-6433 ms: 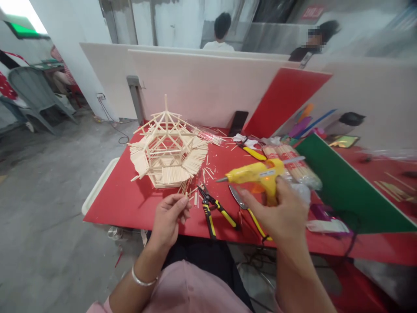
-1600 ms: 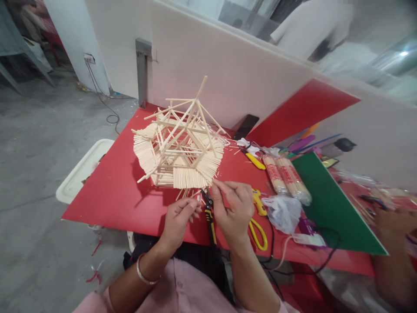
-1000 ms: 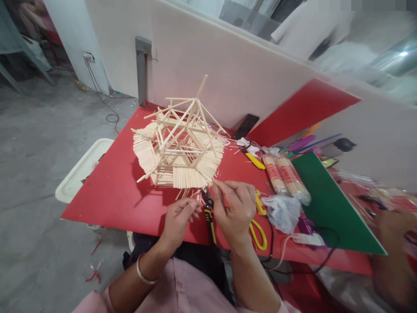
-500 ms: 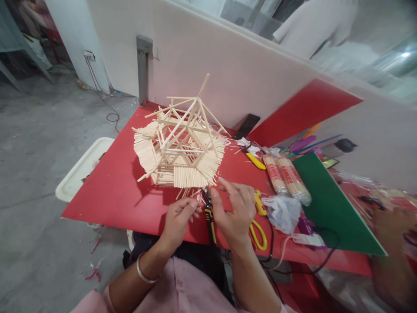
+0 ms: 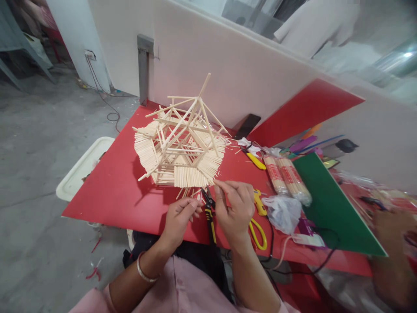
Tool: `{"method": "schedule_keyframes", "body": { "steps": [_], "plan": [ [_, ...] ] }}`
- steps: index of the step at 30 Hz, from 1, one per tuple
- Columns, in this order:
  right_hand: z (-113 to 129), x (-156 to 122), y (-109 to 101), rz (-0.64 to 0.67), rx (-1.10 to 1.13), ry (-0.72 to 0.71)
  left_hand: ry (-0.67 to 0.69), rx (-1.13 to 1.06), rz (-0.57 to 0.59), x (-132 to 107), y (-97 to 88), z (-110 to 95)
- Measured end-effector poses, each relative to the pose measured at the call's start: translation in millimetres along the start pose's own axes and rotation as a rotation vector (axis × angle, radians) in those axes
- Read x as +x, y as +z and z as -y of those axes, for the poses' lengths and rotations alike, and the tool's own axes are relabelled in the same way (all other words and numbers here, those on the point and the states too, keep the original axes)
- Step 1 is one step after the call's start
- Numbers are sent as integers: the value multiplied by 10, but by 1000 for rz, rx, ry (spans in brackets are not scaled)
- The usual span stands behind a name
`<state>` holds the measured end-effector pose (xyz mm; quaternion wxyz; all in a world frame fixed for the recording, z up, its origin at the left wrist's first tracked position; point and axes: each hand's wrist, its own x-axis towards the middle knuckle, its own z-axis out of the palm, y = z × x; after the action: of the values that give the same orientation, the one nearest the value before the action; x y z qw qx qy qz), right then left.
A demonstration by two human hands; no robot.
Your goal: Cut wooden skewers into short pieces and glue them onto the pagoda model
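I can read no words, numbers or brands here. The two clear-plastic-wrapped cylindrical bundles of pale wooden sticks [image 5: 290, 177] on my flat red counter [image 5: 107, 182] carry red markings [image 5: 272, 167], too blurred to make out.

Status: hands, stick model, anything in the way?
Left hand curled, right hand half-closed; can't tell if either holds anything. Stick model on red table, just beyond hands. Pliers lying between hands.

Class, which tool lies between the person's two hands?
In the head view, black-and-yellow pliers lie between the left hand and the right hand.
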<state>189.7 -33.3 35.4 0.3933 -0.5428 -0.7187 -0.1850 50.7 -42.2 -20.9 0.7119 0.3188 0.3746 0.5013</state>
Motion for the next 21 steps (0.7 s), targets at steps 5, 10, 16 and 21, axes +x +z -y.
{"method": "schedule_keyframes", "body": {
  "steps": [5,10,16,21],
  "plan": [
    [7,-2,-7,14,-3,4,1,11,-5,5,-2,5],
    [-4,-47,-24,-38,13,82,4,71,-23,16,-38,13],
    [-296,-278,-57,150,-26,244,275,514,-74,76,-231,48],
    [-372,-530,-110,402,70,401,275,597,-68,182,-238,144]
  ]
}}
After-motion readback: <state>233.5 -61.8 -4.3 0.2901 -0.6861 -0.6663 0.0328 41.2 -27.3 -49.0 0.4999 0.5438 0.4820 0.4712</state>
